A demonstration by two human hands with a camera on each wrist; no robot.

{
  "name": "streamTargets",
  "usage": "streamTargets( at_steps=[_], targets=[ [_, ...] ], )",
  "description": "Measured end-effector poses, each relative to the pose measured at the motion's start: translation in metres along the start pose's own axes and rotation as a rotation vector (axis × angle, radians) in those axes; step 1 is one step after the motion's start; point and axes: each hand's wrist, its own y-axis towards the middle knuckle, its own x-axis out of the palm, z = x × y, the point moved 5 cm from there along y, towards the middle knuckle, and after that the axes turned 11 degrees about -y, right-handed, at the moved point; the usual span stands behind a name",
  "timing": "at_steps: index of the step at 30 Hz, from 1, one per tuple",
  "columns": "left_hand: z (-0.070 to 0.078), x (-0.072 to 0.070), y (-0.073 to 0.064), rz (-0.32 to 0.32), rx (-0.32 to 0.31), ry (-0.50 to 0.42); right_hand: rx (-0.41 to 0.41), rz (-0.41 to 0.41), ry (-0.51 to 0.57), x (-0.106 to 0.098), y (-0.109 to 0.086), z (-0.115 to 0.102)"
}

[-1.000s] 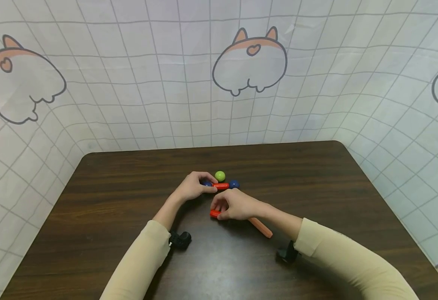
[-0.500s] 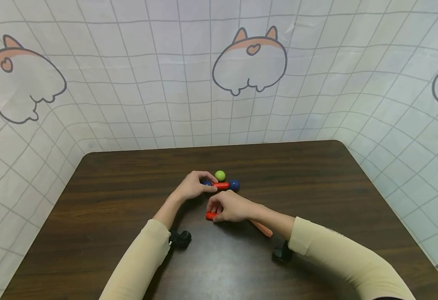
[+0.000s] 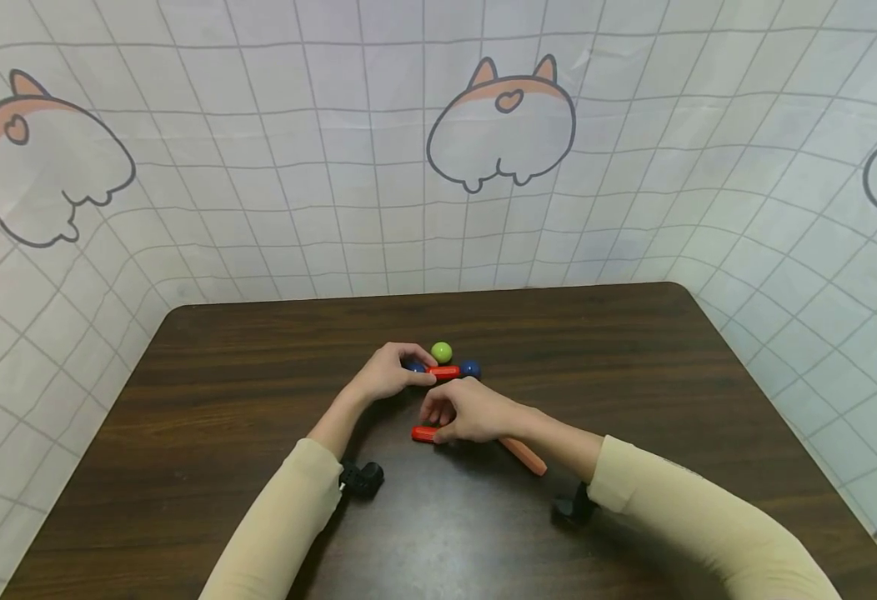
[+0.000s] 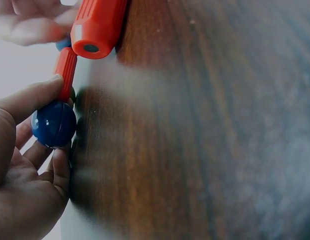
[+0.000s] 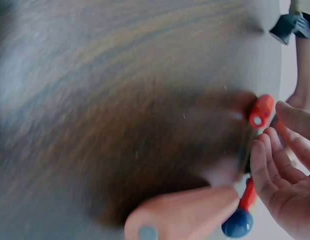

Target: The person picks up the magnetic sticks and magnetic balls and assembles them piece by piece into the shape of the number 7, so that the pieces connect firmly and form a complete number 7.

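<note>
My left hand [image 3: 388, 371] pinches a red magnetic rod [image 3: 444, 372] near its left end. In the left wrist view the thumb lies on the rod beside a blue ball [image 4: 54, 125], with fingers behind the ball. Another blue ball [image 3: 470, 368] caps the rod's right end. My right hand [image 3: 479, 410] hovers low with loosely bent fingers. Just left of its thumb, a second red rod [image 3: 423, 434] lies on the table, a grey disc showing in its end. In the right wrist view the thumb tip is right beside this rod [image 5: 261, 111], and the fingers are not around it.
A green ball [image 3: 442, 352] sits just behind the held rod. An orange rod [image 3: 523, 456] lies under the right wrist, partly hidden by it. All rest on a dark wooden table [image 3: 258, 350], with a white gridded cloth [image 3: 378, 208] hanging behind.
The right hand slid the loose red rod slightly left and toward the person, then drew back a little to the right, leaving more of the rod showing. The left hand has stayed put.
</note>
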Motion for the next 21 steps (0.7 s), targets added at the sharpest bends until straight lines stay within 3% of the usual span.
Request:
streamTargets(
  at_steps=[11, 21],
  targets=[
    [-0.002, 0.0, 0.001, 0.005, -0.009, -0.009, 0.046, 0.076, 0.016, -0.028, -0.03, 0.019],
    [-0.002, 0.0, 0.0, 0.011, -0.023, 0.007, 0.091, 0.113, 0.019, -0.029, -0.053, 0.036]
  ],
)
